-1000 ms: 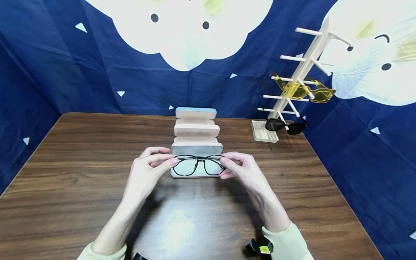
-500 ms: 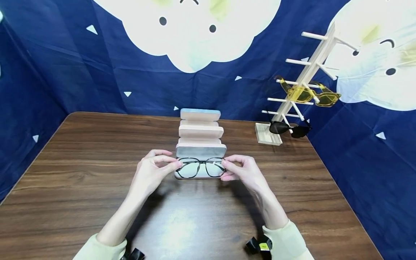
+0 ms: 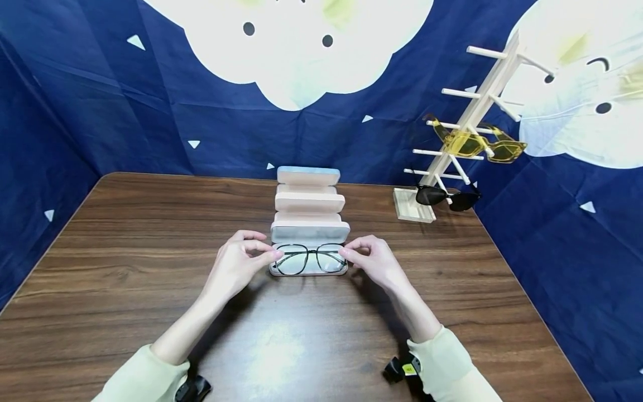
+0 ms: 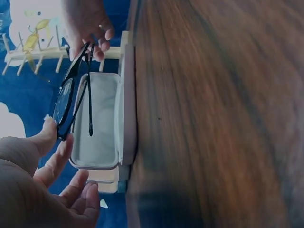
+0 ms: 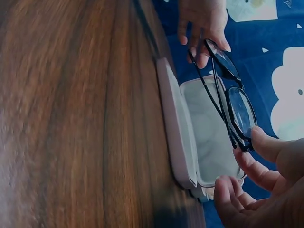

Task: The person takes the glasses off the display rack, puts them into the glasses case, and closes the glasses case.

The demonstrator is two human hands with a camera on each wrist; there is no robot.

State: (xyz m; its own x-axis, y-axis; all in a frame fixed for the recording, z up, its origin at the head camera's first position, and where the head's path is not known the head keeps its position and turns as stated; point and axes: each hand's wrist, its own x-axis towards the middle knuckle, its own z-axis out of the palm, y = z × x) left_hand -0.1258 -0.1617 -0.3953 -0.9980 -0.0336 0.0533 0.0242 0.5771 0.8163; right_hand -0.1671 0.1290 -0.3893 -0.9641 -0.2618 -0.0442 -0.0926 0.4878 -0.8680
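Observation:
Black-framed eyeglasses [image 3: 312,251] with clear lenses are held level by both hands, their temples folded behind the lenses. My left hand [image 3: 236,268] pinches the left end between thumb and index finger, while its other fingers spread loosely. At the opposite end, my right hand [image 3: 379,265] pinches the frame the same way. Directly beneath is the front compartment of an open, pale pink tiered glasses case [image 3: 310,231]. Both wrist views show the eyeglasses [image 4: 71,78] just above the case's pale lining [image 5: 204,128], with a gap between them.
Behind the front compartment, the case's other tiers stand open. A wooden glasses rack [image 3: 472,120] at the back right carries yellow sunglasses [image 3: 464,144] and black sunglasses [image 3: 430,195]. Blue cloth [image 3: 150,128] hangs behind the brown wooden table [image 3: 125,268].
The eyeglasses have sunk slightly toward the case's front compartment, with both hands still pinching their ends. The head view has shifted a little.

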